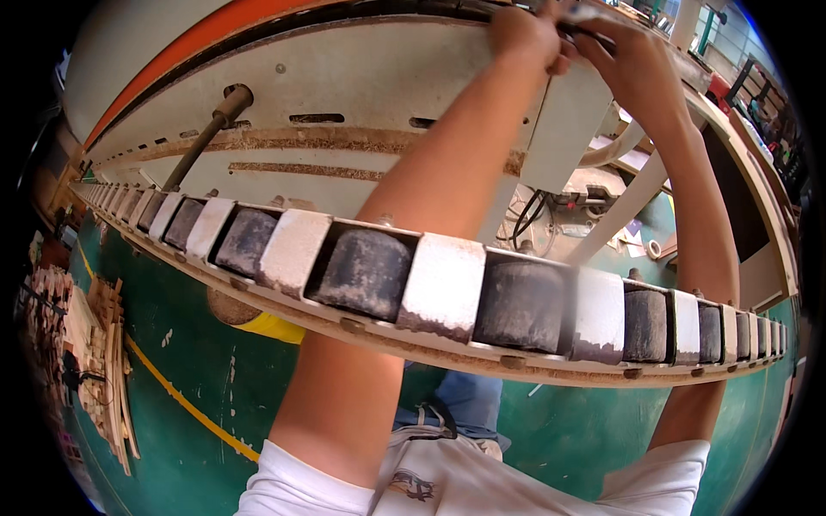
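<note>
Both my arms reach beyond a long rail of black rollers set between worn white blocks. At the top edge of the view, my left hand is closed with its fingers curled; what lies in it is hidden. My right hand is bent in close beside it, its fingers closed round a dark slim object whose kind I cannot make out. Both hands are at the upper edge of a pale machine panel, and the spot where they work is partly cut off.
A metal rod joins the panel to the rail at left. Sawdust lines the machine's ledge. Stacked wood strips lie on the green floor at left. Beneath the machine at right are loose cables and a tape roll.
</note>
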`<state>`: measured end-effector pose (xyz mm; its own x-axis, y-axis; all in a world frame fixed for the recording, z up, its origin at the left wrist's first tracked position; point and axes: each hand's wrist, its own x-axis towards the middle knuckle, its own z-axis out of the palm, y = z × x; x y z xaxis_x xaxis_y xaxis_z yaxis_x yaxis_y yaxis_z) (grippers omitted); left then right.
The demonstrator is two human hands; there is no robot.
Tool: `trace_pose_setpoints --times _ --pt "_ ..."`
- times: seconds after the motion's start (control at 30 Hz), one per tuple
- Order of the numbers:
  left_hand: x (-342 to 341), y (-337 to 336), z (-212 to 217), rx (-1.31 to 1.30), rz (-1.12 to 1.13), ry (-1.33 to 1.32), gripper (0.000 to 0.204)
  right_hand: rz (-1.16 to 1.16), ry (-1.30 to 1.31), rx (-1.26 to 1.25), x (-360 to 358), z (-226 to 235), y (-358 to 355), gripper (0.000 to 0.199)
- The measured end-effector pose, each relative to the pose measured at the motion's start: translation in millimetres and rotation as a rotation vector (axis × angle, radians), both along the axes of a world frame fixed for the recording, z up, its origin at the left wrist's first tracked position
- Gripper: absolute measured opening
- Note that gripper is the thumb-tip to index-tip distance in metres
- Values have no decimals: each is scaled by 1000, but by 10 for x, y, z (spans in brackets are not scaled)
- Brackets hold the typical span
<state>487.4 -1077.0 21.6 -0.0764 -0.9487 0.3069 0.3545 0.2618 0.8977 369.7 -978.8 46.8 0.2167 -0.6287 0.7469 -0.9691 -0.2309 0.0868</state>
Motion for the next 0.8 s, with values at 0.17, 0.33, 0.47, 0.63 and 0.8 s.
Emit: trace_pose_setpoints --times 0.17,0.33,0.47,0.63,0.8 --pt "-75 -191 -138 -172 49 -56 32 -6 -50 -28 37 -56 -72 30" --pt "43 -151 -20 -17 -226 -109 35 44 -58 17 -11 14 -88 31" --pt "-118 -56 -134 -184 150 -247 43 -32 -45 -48 -67 -151 30 26" --pt "239 -107 -55 -15 -209 -147 51 -62 -124 -38 201 -95 83 25" --pt "348 685 -344 -12 -425 -216 47 -55 -179 -72 190 -340 577 27"
